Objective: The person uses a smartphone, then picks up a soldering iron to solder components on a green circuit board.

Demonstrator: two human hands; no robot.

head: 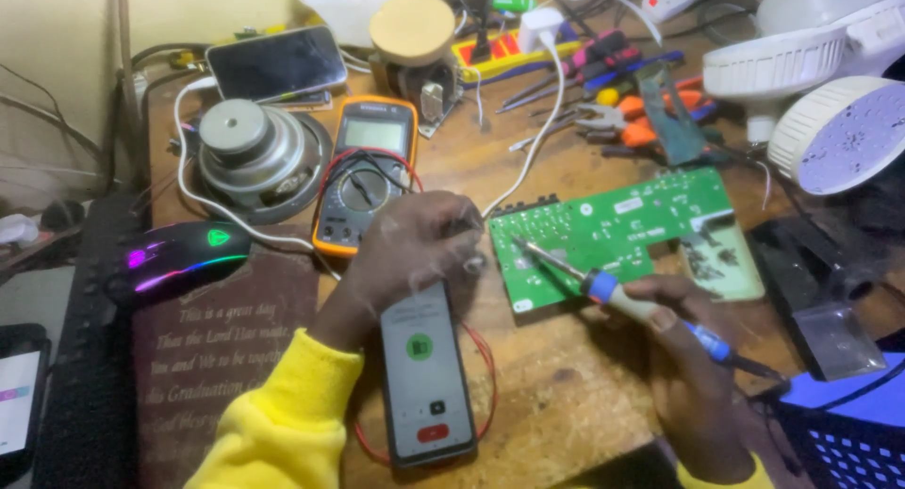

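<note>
On the tabletop [566, 395] I see the green circuit board [613, 235]; my left hand [415, 249] rests curled at its edge, grasp unclear. A multimeter [366, 173] and phone [424, 376] crowd close. My right hand [688, 357] grips the soldering iron [613, 296], tip on the board.

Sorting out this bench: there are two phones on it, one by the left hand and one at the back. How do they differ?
The near phone lies lit on the table, its pale screen showing a green round icon; the far phone has a dark screen. The near phone lies lengthwise toward the person, just under the left hand; the far phone lies crosswise behind the loudspeaker, away from both hands. Both are slim, dark-framed and face up.
</note>
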